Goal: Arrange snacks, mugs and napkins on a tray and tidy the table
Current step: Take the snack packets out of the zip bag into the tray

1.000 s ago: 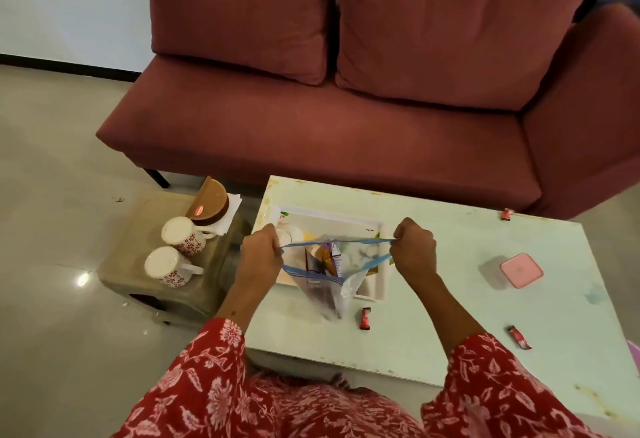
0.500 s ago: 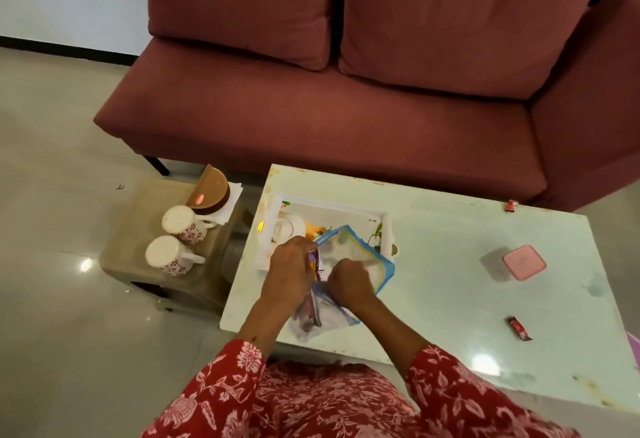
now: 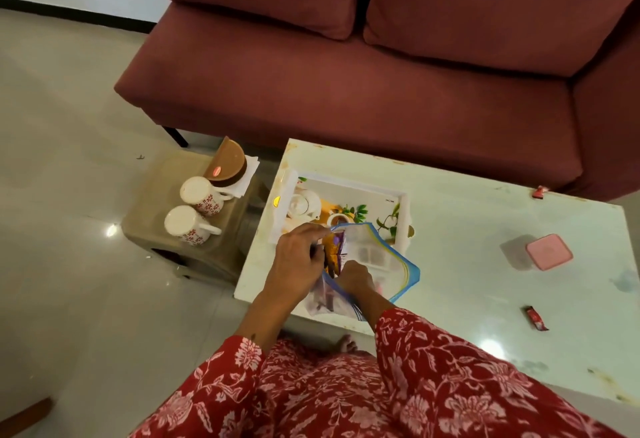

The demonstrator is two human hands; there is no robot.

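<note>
Clear floppy plastic bag (image 3: 377, 257) with a blue zip edge, lying on the pale, stained table (image 3: 485, 230), partly over a white flat tray (image 3: 349, 192) with a teapot picture. Left hand (image 3: 298, 257) pinching the bag's rim. Right hand (image 3: 353, 278) inside the bag, curled around an orange and purple snack packet (image 3: 334, 252). Two round white mugs (image 3: 194, 211) with red flowers on a brown stool (image 3: 162, 192). Soft red sofa (image 3: 381, 74) behind. Shiny grey floor (image 3: 69, 126).

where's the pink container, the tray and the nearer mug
pink container (image 3: 549, 252): head view, middle of its lid
tray (image 3: 349, 185): head view, far white rim
nearer mug (image 3: 182, 223): head view, its white top
</note>
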